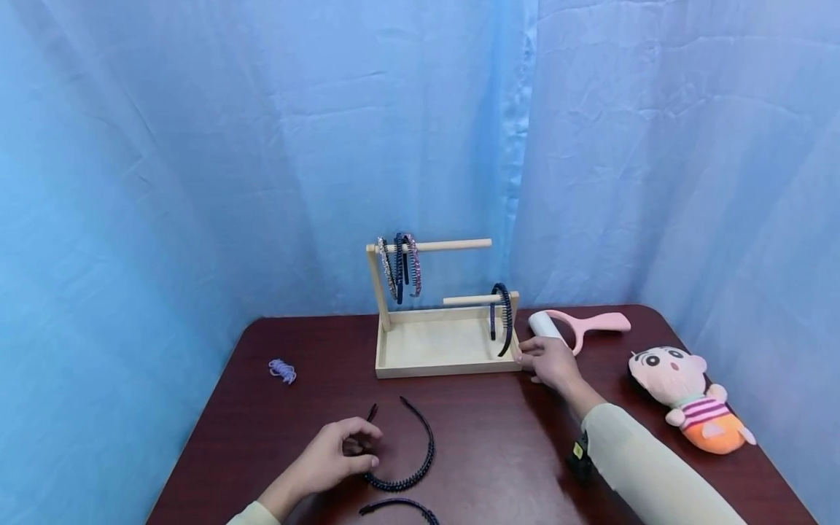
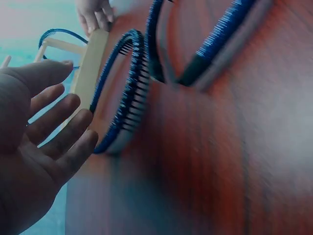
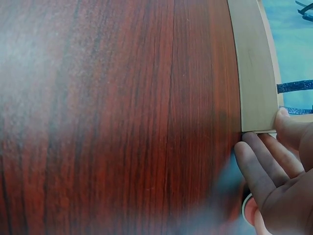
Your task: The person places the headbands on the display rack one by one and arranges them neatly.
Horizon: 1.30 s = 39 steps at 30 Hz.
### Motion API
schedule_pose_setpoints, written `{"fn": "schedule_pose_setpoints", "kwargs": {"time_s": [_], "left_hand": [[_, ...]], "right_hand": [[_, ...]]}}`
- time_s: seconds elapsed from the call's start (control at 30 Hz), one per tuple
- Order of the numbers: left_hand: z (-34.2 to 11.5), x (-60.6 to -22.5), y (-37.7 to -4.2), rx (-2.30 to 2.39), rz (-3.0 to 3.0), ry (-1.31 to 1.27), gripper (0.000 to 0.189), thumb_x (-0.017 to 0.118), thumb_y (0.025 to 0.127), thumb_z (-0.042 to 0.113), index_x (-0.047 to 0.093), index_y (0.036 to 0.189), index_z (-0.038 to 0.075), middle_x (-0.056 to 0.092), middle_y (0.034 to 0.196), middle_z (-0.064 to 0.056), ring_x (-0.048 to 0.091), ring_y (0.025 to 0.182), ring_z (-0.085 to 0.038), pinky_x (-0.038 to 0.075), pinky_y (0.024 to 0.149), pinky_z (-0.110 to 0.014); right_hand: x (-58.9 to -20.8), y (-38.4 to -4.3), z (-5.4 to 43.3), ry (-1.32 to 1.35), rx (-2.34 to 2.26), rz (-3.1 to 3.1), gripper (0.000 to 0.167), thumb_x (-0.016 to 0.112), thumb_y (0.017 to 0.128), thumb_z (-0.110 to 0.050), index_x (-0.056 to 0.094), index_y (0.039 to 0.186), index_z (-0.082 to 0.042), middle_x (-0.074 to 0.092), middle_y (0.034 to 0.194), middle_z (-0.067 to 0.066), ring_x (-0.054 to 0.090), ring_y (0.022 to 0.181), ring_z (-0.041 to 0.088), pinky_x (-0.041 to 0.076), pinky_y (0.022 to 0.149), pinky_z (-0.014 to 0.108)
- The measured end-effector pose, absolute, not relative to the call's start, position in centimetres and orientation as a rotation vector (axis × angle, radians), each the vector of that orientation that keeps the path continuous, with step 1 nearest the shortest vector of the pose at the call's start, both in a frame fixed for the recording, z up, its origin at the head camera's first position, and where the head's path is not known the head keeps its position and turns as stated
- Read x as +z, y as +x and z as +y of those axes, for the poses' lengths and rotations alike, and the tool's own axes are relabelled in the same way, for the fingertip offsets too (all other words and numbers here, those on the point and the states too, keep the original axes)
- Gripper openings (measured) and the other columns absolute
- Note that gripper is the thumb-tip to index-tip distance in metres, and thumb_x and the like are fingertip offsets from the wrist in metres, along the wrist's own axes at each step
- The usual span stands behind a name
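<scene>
A wooden display stand (image 1: 453,370) with a shallow tray and two rods stands at the table's back. My right hand (image 1: 551,363) holds the tray's right front corner; in the right wrist view the thumb lies at the rim and the fingers against the end wall (image 3: 259,68). My left hand (image 1: 335,453) hovers beside a black toothed headband (image 1: 429,452) on the table, its fingers relaxed and holding nothing. Another dark headband (image 1: 407,502) lies nearer me, partly cut off. Several headbands (image 1: 399,270) hang on the upper rod, and dark headbands (image 1: 507,313) on the lower rod.
Right of the stand lie a white roller (image 1: 545,325) and a pink handle (image 1: 600,322). A plush doll (image 1: 685,397) rests near the table's right edge. Purple cord (image 1: 282,371) lies at the left. Blue curtains (image 1: 262,146) surround the table.
</scene>
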<state>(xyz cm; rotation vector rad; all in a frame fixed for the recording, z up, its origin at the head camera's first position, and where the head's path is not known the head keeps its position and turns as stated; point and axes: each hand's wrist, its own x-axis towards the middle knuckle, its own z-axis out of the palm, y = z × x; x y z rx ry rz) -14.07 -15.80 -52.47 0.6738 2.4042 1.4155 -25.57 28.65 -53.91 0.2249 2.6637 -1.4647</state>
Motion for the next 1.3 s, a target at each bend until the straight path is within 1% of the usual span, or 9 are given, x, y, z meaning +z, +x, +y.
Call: {"fn": "schedule_pose_setpoints", "kwargs": {"time_s": [0.07, 0.2, 0.4, 0.7, 0.77, 0.87, 1.03, 1.2, 1.3], "left_hand": [[-16.1, -52.8, -13.9, 1.372, 2.407, 0.702, 0.032, 0.082, 0.088, 0.018, 0.072, 0.117, 0.008, 0.072, 0.114, -0.008, 0.069, 0.101, -0.024, 0.059, 0.088, -0.037], [-16.8, -53.4, -13.5, 1.306, 2.403, 0.746, 0.035, 0.084, 0.086, 0.019, 0.072, 0.117, 0.009, 0.071, 0.115, -0.007, 0.069, 0.102, -0.023, 0.058, 0.086, -0.032], [-17.5, -54.1, -13.2, 1.214, 2.441, 0.764, 0.036, 0.086, 0.083, 0.017, 0.073, 0.116, 0.013, 0.071, 0.114, -0.001, 0.067, 0.101, -0.015, 0.055, 0.084, -0.029], [-18.0, -54.2, -13.1, 1.054, 2.546, 0.854, 0.037, 0.088, 0.081, 0.021, 0.073, 0.115, 0.022, 0.070, 0.113, 0.010, 0.062, 0.106, -0.005, 0.053, 0.091, -0.030], [-18.2, -54.3, -13.1, 1.034, 2.566, 0.872, 0.035, 0.088, 0.082, 0.021, 0.074, 0.113, 0.023, 0.069, 0.113, 0.013, 0.061, 0.106, -0.003, 0.053, 0.090, -0.029], [-18.3, -54.6, -13.0, 1.024, 2.608, 0.935, 0.027, 0.086, 0.083, 0.021, 0.077, 0.109, 0.023, 0.070, 0.106, 0.015, 0.060, 0.102, -0.002, 0.053, 0.087, -0.028], [-18.3, -55.0, -12.8, 1.007, 2.670, 1.044, 0.017, 0.083, 0.086, 0.020, 0.082, 0.103, 0.018, 0.068, 0.094, 0.015, 0.058, 0.093, 0.000, 0.052, 0.079, -0.025], [-18.2, -54.9, -12.6, 0.925, 2.698, 1.013, 0.021, 0.085, 0.084, 0.020, 0.082, 0.105, 0.018, 0.064, 0.092, 0.018, 0.054, 0.092, 0.002, 0.050, 0.077, -0.022], [-18.2, -54.7, -12.6, 0.893, 2.703, 1.007, 0.021, 0.086, 0.082, 0.019, 0.083, 0.103, 0.019, 0.062, 0.091, 0.018, 0.052, 0.090, 0.003, 0.050, 0.076, -0.021]], "right_hand": [[-53.9, -25.6, 28.7, 0.224, -1.469, 2.663, 0.034, 0.073, 0.096, -0.013, 0.070, 0.127, 0.000, 0.074, 0.117, 0.022, 0.073, 0.086, 0.021, 0.063, 0.066, 0.039], [-53.9, -25.5, 28.6, 0.224, -1.471, 2.652, 0.035, 0.073, 0.096, -0.014, 0.070, 0.128, 0.000, 0.073, 0.118, 0.022, 0.073, 0.088, 0.021, 0.063, 0.067, 0.040], [-54.0, -25.4, 28.6, 0.241, -1.468, 2.645, 0.036, 0.072, 0.097, -0.015, 0.069, 0.129, 0.000, 0.073, 0.120, 0.023, 0.073, 0.089, 0.022, 0.063, 0.069, 0.041], [-54.2, -25.5, 28.6, 0.241, -1.475, 2.661, 0.035, 0.073, 0.096, -0.014, 0.070, 0.128, 0.000, 0.073, 0.118, 0.022, 0.072, 0.088, 0.020, 0.063, 0.068, 0.039], [-54.3, -25.5, 28.6, 0.242, -1.481, 2.661, 0.034, 0.073, 0.096, -0.014, 0.070, 0.127, 0.000, 0.074, 0.117, 0.022, 0.072, 0.087, 0.020, 0.063, 0.068, 0.040], [-54.2, -25.5, 28.6, 0.235, -1.490, 2.662, 0.034, 0.073, 0.096, -0.013, 0.070, 0.127, 0.001, 0.074, 0.116, 0.023, 0.072, 0.086, 0.020, 0.063, 0.068, 0.041], [-54.1, -25.5, 28.6, 0.234, -1.493, 2.655, 0.034, 0.072, 0.097, -0.013, 0.070, 0.127, 0.001, 0.074, 0.115, 0.022, 0.072, 0.086, 0.019, 0.063, 0.068, 0.040], [-54.1, -25.5, 28.5, 0.239, -1.496, 2.653, 0.034, 0.072, 0.097, -0.013, 0.070, 0.127, 0.001, 0.074, 0.116, 0.023, 0.072, 0.086, 0.019, 0.063, 0.068, 0.040], [-54.1, -25.5, 28.5, 0.235, -1.498, 2.654, 0.034, 0.072, 0.097, -0.013, 0.070, 0.127, 0.002, 0.074, 0.116, 0.023, 0.072, 0.086, 0.020, 0.063, 0.068, 0.040]]}}
